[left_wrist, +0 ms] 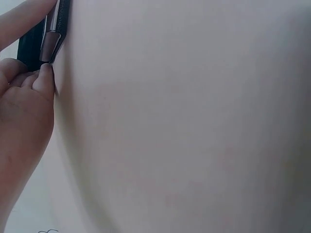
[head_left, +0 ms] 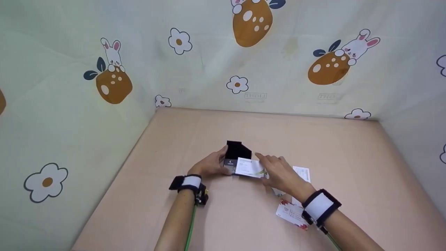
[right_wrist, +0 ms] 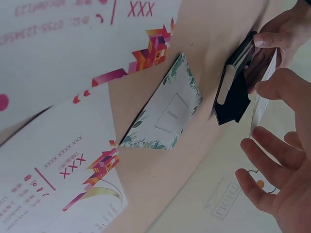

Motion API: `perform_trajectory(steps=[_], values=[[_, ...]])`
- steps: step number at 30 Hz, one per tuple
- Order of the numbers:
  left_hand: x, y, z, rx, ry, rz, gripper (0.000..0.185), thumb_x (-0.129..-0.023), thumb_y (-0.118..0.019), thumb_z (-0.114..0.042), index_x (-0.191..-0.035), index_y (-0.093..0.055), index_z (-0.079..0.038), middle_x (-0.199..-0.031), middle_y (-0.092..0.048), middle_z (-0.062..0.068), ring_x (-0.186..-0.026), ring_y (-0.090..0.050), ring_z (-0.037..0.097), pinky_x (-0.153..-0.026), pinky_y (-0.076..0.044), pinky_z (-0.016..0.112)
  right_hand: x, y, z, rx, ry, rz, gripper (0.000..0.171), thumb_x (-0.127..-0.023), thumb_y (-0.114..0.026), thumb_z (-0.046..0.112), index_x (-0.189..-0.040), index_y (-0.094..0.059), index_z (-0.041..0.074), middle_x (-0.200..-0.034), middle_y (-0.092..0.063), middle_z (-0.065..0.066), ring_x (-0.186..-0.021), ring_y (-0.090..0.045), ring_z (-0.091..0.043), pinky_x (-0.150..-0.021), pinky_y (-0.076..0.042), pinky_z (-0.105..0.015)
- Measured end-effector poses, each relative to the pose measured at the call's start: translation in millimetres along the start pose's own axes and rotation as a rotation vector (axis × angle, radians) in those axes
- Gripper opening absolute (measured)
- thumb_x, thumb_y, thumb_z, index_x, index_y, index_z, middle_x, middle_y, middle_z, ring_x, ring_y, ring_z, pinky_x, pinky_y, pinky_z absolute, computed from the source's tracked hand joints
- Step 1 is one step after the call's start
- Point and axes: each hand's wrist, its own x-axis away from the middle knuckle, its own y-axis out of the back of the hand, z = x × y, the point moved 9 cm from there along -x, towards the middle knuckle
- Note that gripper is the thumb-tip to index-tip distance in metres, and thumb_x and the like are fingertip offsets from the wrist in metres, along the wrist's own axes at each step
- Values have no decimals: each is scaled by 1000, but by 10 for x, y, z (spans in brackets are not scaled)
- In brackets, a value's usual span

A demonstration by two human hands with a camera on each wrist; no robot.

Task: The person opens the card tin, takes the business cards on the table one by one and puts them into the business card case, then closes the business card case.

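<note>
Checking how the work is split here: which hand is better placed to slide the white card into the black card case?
Right. The right hand already pinches the white card at the open black card case, while the left hand grips the case.

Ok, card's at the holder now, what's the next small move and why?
Probably slide the white card further into the black card holder. The left hand grips the open holder, and the right hand pinches the card at its mouth, mostly still outside.

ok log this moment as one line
left hand: holds black card case open | right hand: pinches white card at case | spare cards on table
</note>
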Motion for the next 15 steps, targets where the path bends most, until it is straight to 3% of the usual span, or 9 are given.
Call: perform_trajectory(steps=[15], values=[[-6,-14,13,31,26,-13,110,-82,-82,-18,-161,-7,-6,-170,-7,10,-157,-15,24,-129,-14,37,-271,-60,2,-56,-3,43,79,-77,-83,17,-145,-47,0,-120,-69,-19,-112,-66,-35,-93,-53,-52]])
